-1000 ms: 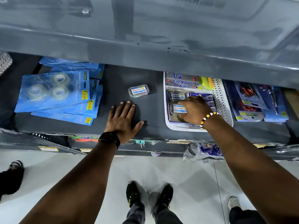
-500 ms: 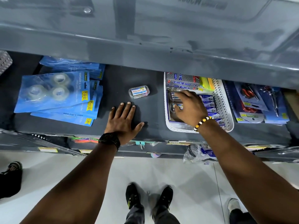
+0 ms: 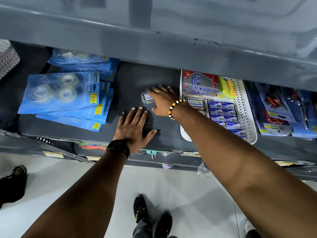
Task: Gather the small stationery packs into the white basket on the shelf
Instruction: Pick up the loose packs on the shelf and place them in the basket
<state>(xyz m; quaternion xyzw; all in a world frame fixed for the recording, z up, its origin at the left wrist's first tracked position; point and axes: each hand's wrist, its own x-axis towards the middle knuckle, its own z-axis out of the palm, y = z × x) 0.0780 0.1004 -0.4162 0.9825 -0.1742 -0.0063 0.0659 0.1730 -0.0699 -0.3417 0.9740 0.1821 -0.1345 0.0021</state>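
Right hand over the last loose pack

The right hand [image 3: 162, 100] reaches across, fingers spread open over the small clear pack [image 3: 146, 98] on the dark shelf [image 3: 130, 78], left of the white basket [image 3: 247, 107]. The left hand [image 3: 133, 129] lies flat, empty.

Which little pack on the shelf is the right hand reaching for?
Start at the white basket, then look left across the bare dark shelf. The small clear case lies alone there, under the right hand's fingers. Unlike the flat blue tape cards, it is a tiny transparent box.
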